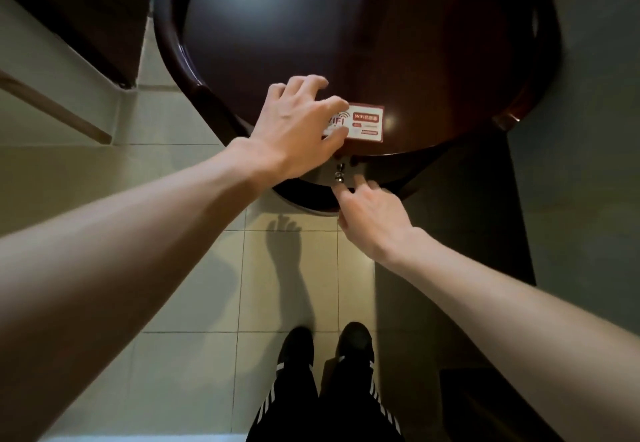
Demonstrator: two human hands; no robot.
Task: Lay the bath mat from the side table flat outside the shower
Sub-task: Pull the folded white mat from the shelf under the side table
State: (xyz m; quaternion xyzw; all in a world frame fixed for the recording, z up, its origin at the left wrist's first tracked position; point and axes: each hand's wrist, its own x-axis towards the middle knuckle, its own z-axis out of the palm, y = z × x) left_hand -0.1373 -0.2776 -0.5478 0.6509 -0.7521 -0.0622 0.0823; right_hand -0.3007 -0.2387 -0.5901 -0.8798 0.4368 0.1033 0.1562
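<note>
Fingers spread and slightly bent, the left hand (294,130) covers the left end of a WiFi card (366,123) at the near edge of the dark round side table (277,26). The right hand (374,220) reaches loosely parted fingers to a metal knob (338,176), perhaps touching it. Where the bath mat lies I cannot tell.

One round dark table (175,60), one red-and-white WiFi card (365,123) on it, two small shiny metal fittings (338,178) at its near edge. Two hands: left hand (298,126), right hand (372,214). Two black shoes (298,346), two striped trouser legs (287,407), one hand shadow (287,233) on the tiled floor (194,303).
</note>
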